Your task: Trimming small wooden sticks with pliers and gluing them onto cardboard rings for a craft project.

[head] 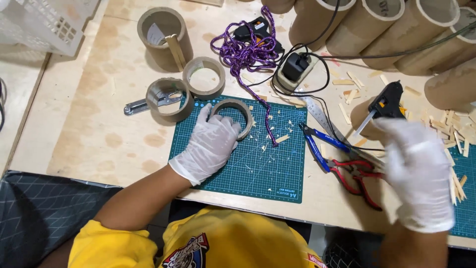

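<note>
The right hand (419, 173) is blurred, its grasp on the glue gun (386, 101) unclear; a cardboard ring (233, 117) on the cutting mat (263, 168) is gripped by the left hand (210, 144); pliers (322, 144) lie between.

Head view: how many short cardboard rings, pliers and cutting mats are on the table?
Short cardboard rings: 4
Pliers: 2
Cutting mats: 2
Total: 8

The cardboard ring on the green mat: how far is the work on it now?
Done: several cardboard rings are cut, and wood strips lie ready. In hand: the left hand holds the cardboard ring on the cutting mat, and the right hand holds the glue gun. Left: this ring has no strip on it yet.
</note>
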